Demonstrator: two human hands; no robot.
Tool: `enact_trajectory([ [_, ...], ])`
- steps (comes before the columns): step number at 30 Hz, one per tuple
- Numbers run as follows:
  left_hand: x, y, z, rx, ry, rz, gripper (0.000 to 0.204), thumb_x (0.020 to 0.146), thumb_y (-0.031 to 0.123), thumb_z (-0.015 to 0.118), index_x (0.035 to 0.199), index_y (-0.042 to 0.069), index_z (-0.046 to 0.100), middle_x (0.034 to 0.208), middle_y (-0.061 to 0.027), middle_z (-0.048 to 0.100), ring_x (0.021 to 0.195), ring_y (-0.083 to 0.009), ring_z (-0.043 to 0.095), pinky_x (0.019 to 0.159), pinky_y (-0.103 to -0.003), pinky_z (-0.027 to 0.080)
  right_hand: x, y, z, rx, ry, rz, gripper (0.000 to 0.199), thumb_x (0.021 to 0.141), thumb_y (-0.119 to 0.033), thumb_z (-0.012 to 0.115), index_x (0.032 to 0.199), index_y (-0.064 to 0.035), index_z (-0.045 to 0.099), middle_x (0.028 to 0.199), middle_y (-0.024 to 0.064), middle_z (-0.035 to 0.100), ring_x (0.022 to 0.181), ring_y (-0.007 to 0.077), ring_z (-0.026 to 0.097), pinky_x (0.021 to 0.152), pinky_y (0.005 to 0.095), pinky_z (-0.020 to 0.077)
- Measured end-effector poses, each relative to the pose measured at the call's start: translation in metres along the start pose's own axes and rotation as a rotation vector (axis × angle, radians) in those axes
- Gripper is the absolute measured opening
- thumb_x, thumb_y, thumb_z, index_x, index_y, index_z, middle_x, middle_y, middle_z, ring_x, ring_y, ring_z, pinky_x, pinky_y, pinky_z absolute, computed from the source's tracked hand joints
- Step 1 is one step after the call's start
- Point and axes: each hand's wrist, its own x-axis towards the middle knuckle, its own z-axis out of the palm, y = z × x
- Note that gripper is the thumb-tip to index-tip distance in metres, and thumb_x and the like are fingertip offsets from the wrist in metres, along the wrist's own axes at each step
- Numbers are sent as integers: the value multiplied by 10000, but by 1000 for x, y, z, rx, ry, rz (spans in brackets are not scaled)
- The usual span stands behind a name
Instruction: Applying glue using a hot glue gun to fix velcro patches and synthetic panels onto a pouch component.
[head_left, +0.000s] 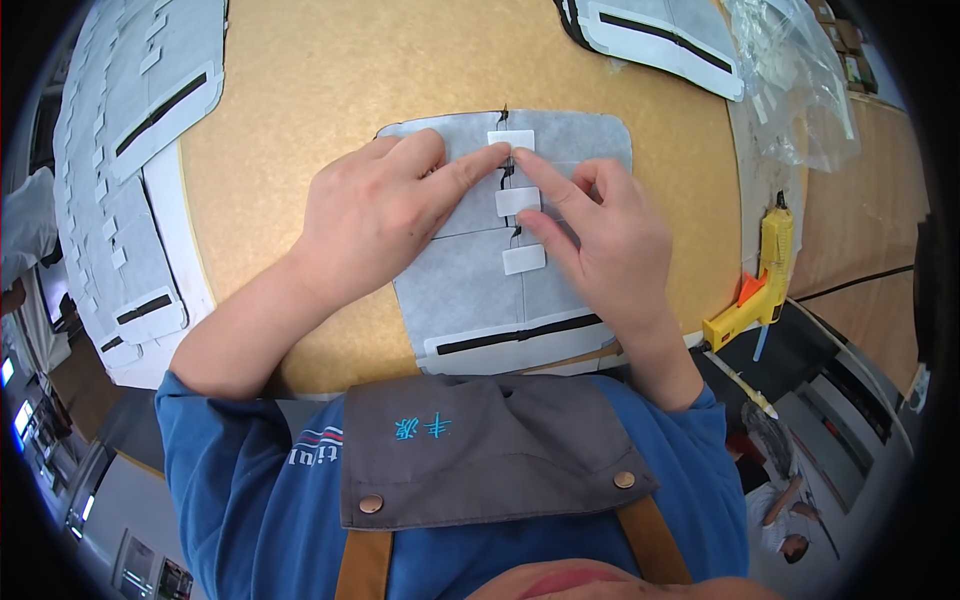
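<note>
A grey fabric panel (455, 275) lies flat on the tan board in front of me. Down its middle run a thin dark cord and three white rectangular tabs; a black strip (518, 334) crosses a white band along its near edge. My left hand (375, 205) rests on the panel's left side, its index fingertip pressing the near edge of the farthest tab (512, 138). From the right, the index fingertip of my right hand (615, 235) touches just beside it. My right thumb reaches to the middle tab (517, 203). The nearest tab (524, 261) is untouched. Neither hand visibly grips anything.
Similar grey panels (150, 60) with white tabs overlap at the left, and another panel (660, 40) lies far right. A yellow glue gun (768, 280) is at the board's right edge, near clear plastic film (790, 80). Another person (785, 515) appears at lower right.
</note>
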Motion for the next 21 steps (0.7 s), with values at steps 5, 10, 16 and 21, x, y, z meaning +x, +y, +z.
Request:
enact_trajectory([
  [5,0,0,3,39,25,42,439,827,142,728,1247,266,703,689,21,483,587,-147,531,489,-294,440,1,0,-2,-12,-9,26,478,796,-291,791,1264,-253,706,844,11,496,709,165,516,599,301,453],
  [10,1,2,2,-4,20,6,453,834,143,723,1268,268,689,690,21,483,591,-147,530,493,-295,440,1,4,7,-45,56,50,530,782,-416,767,1293,-309,676,837,-19,459,719,151,521,567,299,454],
  [16,3,3,-2,31,0,28,446,850,140,718,1279,258,680,691,18,492,595,-145,540,501,-287,445,1,7,8,-89,56,17,528,802,-420,755,1305,-289,665,834,-18,466,715,154,527,560,303,456],
  [21,7,2,-5,-171,70,-52,438,862,103,716,1286,205,674,703,-2,531,565,-149,516,509,-265,433,-3,19,7,302,138,265,506,894,-350,725,1345,-154,607,804,-2,549,646,132,536,568,280,458],
])
